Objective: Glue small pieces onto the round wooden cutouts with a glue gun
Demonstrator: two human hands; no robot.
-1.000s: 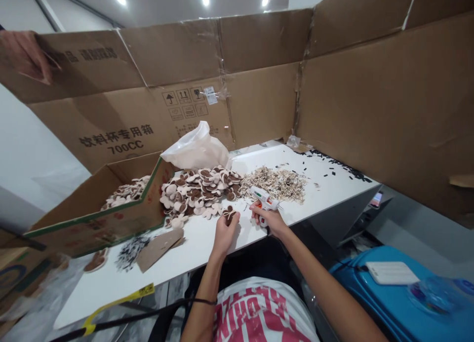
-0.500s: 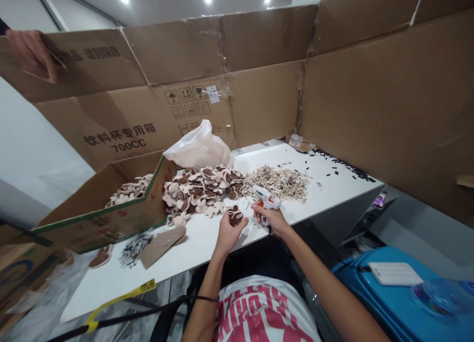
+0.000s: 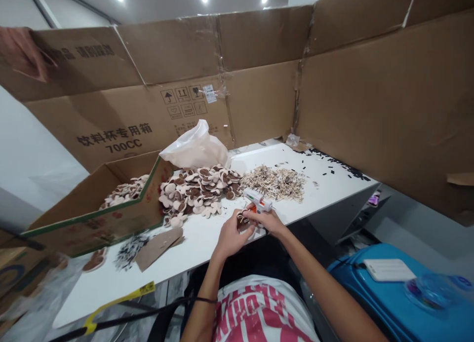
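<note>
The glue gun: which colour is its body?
The glue gun is mainly white, clearest in the head view.

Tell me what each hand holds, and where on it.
The right hand holds the glue gun by its handle; the left hand holds a brown piece, exact spot hidden.

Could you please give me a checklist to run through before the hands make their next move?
1. Glue gun held in the right hand: ok.
2. Brown piece held in the left hand: ok, partly hidden.
3. Glue gun's tip clear of the left hand: cannot tell.
4. Pile of cut-outs on the table: ok.
5. Other person's hand away from the glue gun: ok, at the cardboard's upper left.
</note>
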